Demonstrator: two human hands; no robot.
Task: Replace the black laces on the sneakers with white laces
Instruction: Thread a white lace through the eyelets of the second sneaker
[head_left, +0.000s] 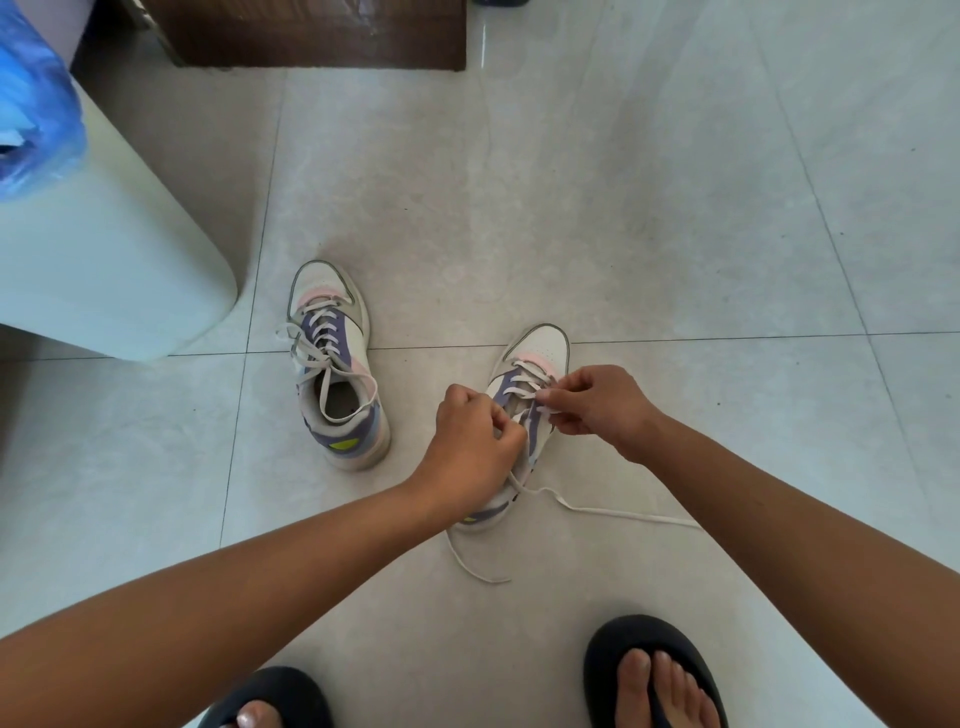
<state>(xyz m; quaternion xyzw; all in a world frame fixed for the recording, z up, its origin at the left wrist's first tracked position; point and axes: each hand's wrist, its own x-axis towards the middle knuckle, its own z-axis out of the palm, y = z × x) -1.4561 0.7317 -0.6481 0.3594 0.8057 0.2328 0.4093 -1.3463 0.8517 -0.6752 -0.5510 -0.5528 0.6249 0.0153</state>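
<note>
Both hands (535, 421) apparently on white lace (524, 387)

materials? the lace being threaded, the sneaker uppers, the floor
White lace: flat woven fabric by the look; it lies limp and ribbon-like on the floor.
Sneaker being laced and laced sneaker: smooth matte panels, probably synthetic leather; toe of the first is perforated.
Floor: glazed tile, likely ceramic; glossy sheen, straight grout lines.

Open floor (675, 208) right (cabinet (104, 249) crowds left).
</note>
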